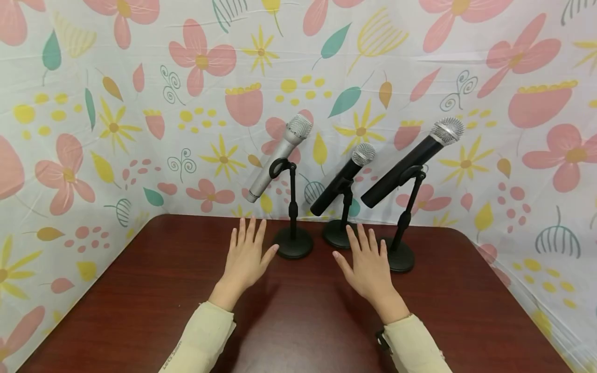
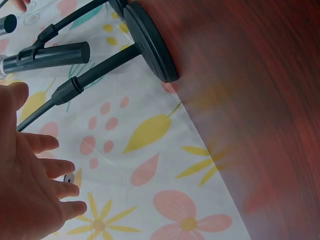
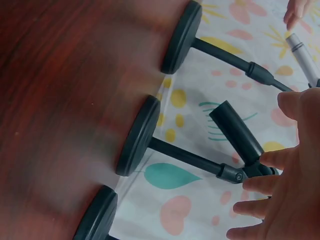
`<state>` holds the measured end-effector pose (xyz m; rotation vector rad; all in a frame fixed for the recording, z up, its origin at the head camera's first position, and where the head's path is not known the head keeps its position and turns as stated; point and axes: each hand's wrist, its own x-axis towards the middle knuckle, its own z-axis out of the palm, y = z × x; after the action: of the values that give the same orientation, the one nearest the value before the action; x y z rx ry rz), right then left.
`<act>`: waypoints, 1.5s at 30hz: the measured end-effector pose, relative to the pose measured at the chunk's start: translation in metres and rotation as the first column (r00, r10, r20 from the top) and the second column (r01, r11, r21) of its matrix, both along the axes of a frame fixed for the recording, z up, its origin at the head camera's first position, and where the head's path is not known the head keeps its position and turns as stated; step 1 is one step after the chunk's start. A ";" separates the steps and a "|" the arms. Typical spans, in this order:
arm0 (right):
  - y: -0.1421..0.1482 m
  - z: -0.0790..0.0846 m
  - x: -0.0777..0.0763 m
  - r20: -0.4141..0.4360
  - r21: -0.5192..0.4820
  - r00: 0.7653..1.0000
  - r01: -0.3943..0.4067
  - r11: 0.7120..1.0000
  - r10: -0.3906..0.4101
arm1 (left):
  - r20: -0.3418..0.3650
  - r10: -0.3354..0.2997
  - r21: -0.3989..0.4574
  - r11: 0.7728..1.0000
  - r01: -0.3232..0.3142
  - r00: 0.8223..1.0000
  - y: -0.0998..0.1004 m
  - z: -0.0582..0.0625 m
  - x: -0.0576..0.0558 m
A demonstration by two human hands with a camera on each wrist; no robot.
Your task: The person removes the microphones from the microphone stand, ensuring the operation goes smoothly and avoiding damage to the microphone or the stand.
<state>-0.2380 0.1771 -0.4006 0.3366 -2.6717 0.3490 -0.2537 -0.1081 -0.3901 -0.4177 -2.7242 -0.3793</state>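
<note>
My left hand [image 1: 244, 259] is held out over the table with fingers straight and spread, holding nothing. Just right of it stands a silver microphone [image 1: 280, 158] in a black desk stand [image 1: 293, 243]. My right hand [image 1: 368, 267] also reaches forward, palm down and fingers spread, with nothing in it. Beyond its fingertips, a smaller black microphone [image 1: 340, 181] with a silver mesh head leans in a stand with a round base [image 1: 335, 234]. A larger black microphone [image 1: 406, 168] tilts in the stand [image 1: 402, 256] at the right, its base close beside my right fingers.
The dark red-brown wooden table [image 1: 140, 311] has rounded back corners. Behind it and along both sides hangs a white cloth [image 1: 154, 103] printed with flowers and leaves. The three stands are lined up near the table's back edge.
</note>
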 end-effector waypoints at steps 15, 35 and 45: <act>-0.013 0.015 -0.009 -0.008 -0.016 0.998 -0.066 0.998 0.066 | -0.130 -0.042 0.066 0.996 0.051 0.991 -0.005 0.009 -0.001; -0.027 0.044 -0.021 0.006 -0.022 0.989 -0.147 0.989 0.147 | -0.252 -0.093 0.050 0.993 0.109 0.963 -0.018 0.042 -0.012; -0.040 0.055 -0.031 -0.011 -0.064 0.981 -0.191 0.979 0.191 | -0.274 -0.103 0.054 0.991 0.122 0.956 -0.019 0.061 -0.015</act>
<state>-0.2685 0.1372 -0.3457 0.5756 -2.6221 0.4916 -0.2690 -0.1271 -0.3291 -0.5631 -2.4207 -0.4145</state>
